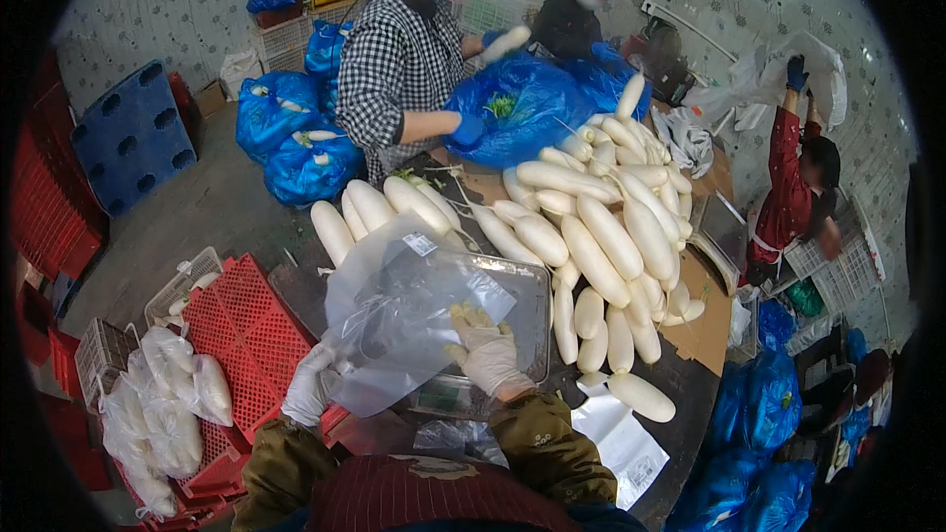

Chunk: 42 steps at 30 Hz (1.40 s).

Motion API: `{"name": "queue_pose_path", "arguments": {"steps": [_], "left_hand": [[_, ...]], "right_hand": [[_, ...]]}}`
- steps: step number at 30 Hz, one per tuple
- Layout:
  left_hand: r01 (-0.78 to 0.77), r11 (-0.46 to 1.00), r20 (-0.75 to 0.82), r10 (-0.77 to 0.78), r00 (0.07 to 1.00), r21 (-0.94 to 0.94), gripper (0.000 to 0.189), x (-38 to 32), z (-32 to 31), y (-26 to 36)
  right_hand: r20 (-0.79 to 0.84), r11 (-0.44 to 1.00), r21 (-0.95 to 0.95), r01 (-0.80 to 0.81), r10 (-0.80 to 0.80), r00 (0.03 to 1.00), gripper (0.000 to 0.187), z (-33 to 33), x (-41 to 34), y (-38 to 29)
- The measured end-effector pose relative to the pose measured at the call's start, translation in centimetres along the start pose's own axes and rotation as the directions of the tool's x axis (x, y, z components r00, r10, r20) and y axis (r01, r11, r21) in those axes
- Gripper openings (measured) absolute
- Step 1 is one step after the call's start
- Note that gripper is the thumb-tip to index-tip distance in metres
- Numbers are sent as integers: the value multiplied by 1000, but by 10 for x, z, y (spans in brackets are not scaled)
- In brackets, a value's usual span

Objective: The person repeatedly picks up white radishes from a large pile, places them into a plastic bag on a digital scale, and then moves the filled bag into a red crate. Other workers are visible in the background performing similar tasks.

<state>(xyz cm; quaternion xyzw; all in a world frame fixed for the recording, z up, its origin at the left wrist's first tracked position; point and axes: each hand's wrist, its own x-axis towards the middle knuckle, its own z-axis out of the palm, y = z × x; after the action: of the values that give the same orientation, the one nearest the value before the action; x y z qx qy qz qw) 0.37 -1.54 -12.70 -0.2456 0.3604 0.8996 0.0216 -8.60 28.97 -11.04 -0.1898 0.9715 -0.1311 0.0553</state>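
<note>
My left hand [310,384], in a white glove, grips the edge of a large clear plastic bag [392,318] that bears a printed label. Gloved too, with yellowish fingertips, my right hand [484,351] lies with spread fingers at the bag's right part, above a metal tray [528,310]. Whether it pinches the film cannot be told. Behind the bag lie several white radishes [369,205] in a row. A big heap of white radishes [606,236] covers the table to the right of the tray. A white printed sheet or bag [617,443] lies right of my right sleeve.
Red plastic crates [247,325] with bagged radishes [166,414] stand at the left. Across the table a co-worker in a checked top holds a radish [506,44] and a blue bag [517,111]. Two other people work farther back and right. Filled blue bags [761,399] stand at the right.
</note>
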Motion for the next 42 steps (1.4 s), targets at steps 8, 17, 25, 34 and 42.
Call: {"name": "queue_pose_path", "arguments": {"steps": [8,17,25,34,42], "left_hand": [[-70,875,106,21,994,479,19,1,12,14],[-50,917,119,3,993,395,24,-4,37,19],[2,824,134,-94,987,567,16,10,44,24],[-43,818,213,-99,972,574,14,14,54,31],[-216,835,489,-71,870,507,14,13,111,-23]], "right_hand": [[-178,997,55,-52,61,982,52,-8,-34,15],[-313,991,133,-34,75,947,43,-1,-50,22],[-442,996,88,24,18,897,38,4,-49,23],[-331,977,211,-44,114,937,36,-6,-50,22],[56,459,881,-113,137,989,37,-51,-43,-32]]}}
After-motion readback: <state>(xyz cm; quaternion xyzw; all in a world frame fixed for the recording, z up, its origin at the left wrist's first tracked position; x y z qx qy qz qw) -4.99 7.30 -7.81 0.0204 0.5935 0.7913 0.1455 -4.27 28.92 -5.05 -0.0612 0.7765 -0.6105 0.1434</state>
